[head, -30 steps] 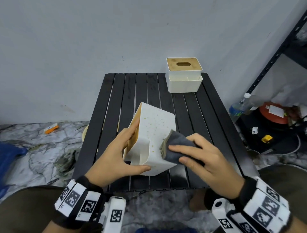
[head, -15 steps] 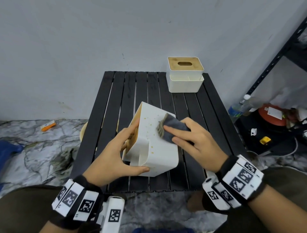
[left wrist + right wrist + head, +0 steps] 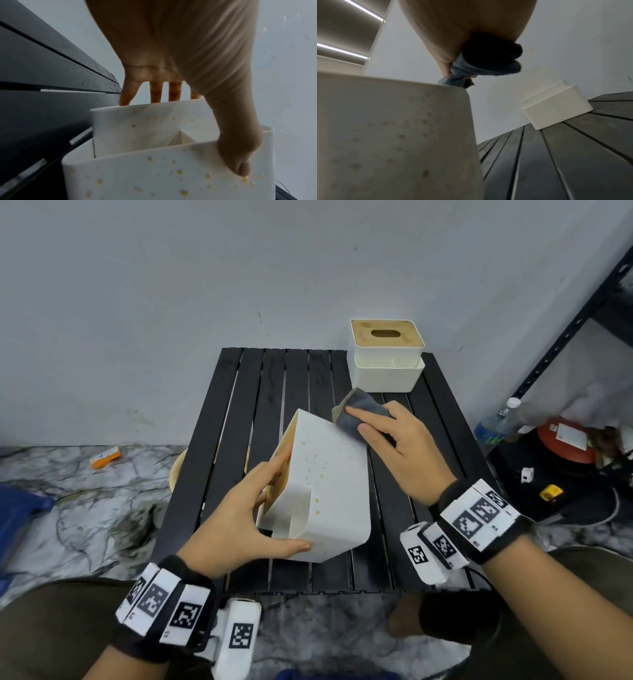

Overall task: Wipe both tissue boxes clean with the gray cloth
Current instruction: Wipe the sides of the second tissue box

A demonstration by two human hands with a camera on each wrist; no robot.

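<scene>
A white tissue box [image 3: 325,491] speckled with yellow spots stands tipped on the black slatted table [image 3: 246,392]. My left hand [image 3: 246,518] grips it, fingers over its wooden top side and thumb along the near wall [image 3: 154,175]. My right hand [image 3: 394,440] holds the bunched gray cloth [image 3: 359,412] against the box's far upper corner; the cloth [image 3: 488,60] is wadded under the palm above the box's edge [image 3: 393,128]. The second tissue box [image 3: 387,354], white with a wooden slotted lid, stands at the table's far right corner [image 3: 554,106].
A gray wall rises just behind the table. A black metal shelf [image 3: 565,330] stands to the right, with a water bottle [image 3: 496,422], a red lid and clutter on the floor below it. An orange item [image 3: 106,457] lies on the marble floor at left.
My right hand has slid the cloth up the spotted face, from the near lower edge to the far upper corner. The left hand keeps its grip on the box.
</scene>
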